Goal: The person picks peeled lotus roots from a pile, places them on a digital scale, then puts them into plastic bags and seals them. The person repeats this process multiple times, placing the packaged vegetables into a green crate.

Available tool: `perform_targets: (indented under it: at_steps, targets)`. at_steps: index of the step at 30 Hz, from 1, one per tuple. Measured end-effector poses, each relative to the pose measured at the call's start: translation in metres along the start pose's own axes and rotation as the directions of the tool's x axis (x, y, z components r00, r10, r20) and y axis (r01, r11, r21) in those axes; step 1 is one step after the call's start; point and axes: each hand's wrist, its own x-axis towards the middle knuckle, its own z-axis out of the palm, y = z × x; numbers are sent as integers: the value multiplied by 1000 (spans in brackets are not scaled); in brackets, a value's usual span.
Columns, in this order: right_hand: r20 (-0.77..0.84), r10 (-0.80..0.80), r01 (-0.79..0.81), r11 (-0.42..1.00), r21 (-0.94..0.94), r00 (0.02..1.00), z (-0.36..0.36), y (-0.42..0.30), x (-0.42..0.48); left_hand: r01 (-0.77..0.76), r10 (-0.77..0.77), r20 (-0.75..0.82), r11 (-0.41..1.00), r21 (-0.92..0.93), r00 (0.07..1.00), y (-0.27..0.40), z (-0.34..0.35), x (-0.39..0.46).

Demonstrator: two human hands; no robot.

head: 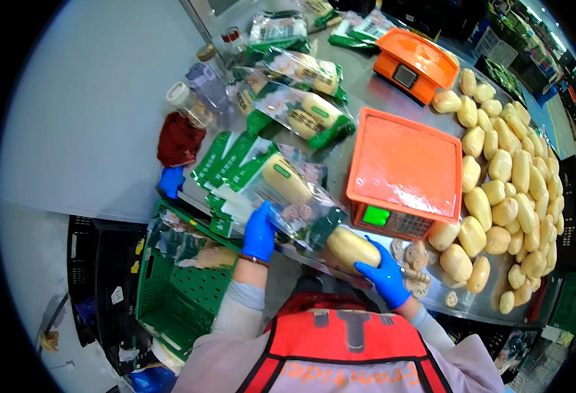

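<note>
My left hand (260,232), in a blue glove, grips the lower edge of a clear and green plastic bag (297,216). One lotus root section (285,177) shows at that bag's upper part. My right hand (385,270), also gloved in blue, holds another lotus root section (353,247) by its right end, close to the bag's right corner. Beside the right hand lie sliced lotus root pieces (416,255). An orange scale (405,167) with a lit green display stands just beyond. A fan of flat green and white bags (229,164) lies beyond my left hand.
Many peeled lotus roots (501,164) cover the table's right side. A second orange scale (415,61) stands farther back. Filled bags (302,115) lie behind the fanned ones. Jars (189,103) and a dark red cloth (180,140) sit by the wall. A green crate (184,294) stands lower left.
</note>
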Motion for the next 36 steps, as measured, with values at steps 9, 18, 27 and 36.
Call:
perform_targets:
  at_steps: [9, 18, 27, 36]
  targets:
    - [341, -22, -50, 979, 199, 940, 85, -7, 90, 99, -289, 189, 749, 655, 939, 12, 20, -70]
    - [335, -412, 515, 789, -334, 847, 145, 20, 145, 124, -371, 268, 759, 639, 889, 23, -11, -48]
    - [518, -289, 568, 123, -814, 805, 178, 1, 168, 247, -516, 225, 692, 678, 827, 27, -21, -25]
    - [507, -537, 716, 307, -627, 675, 193, 50, 207, 242, -533, 209, 654, 716, 820, 32, -21, -25]
